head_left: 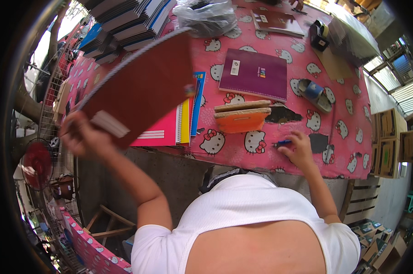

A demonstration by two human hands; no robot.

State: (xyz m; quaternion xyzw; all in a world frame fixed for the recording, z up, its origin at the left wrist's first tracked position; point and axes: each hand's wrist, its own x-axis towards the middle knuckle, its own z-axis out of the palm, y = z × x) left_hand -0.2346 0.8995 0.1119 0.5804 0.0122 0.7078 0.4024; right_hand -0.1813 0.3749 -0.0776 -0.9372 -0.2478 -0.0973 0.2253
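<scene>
Head view: left hand (76,134) lifts brown notebook (140,86), right hand (300,148) w/ blue pen (283,143).

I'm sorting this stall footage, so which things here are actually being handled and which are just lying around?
In hand: brown spiral notebook, lifted by the left hand; blue pen under the right hand.

Lying about: purple notebook, orange block, tape dispenser, grey plastic bag, stacked notebooks.

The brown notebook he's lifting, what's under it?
Under the raised brown notebook, held by the left hand, lies a stack of notebooks with pink, yellow and blue covers. How far the stack runs beneath is hidden.
</scene>
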